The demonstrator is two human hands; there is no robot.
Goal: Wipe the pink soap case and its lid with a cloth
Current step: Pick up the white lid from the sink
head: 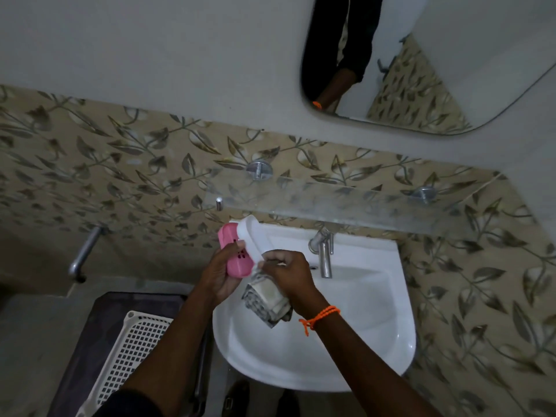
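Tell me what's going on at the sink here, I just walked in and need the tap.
A person stands over the white sink, cleaning a soap case. The left hand holds the pink soap case together with its white lid, both raised above the basin's left rim. The right hand, with an orange thread at the wrist, has its grip on a folded patterned cloth and presses it against the lid's lower end. The tap is not running.

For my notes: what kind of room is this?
Most likely a bathroom: a white sink with a metal tap, a wall mirror above, and leaf-patterned tiles.
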